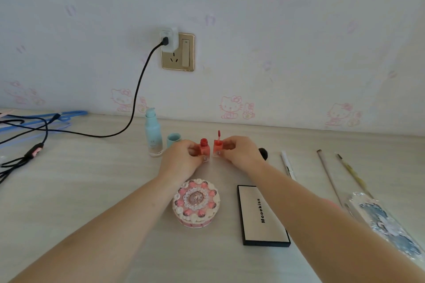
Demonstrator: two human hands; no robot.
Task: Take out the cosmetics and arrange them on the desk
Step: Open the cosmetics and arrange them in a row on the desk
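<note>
left hand, right hand, both pinching

I have a single view, from the camera on my head, so nothing is shared with another. It looks forward and down across the desk from close range, toward the wall at 12 o'clock. My forearms enter from 7 and 5 o'clock, meeting near the centre. The wide lens bends the desk's far edge, and the wall socket sits just above centre.

Left hand on red gloss bottle, right hand pinching its wand cap, above desk.
</note>
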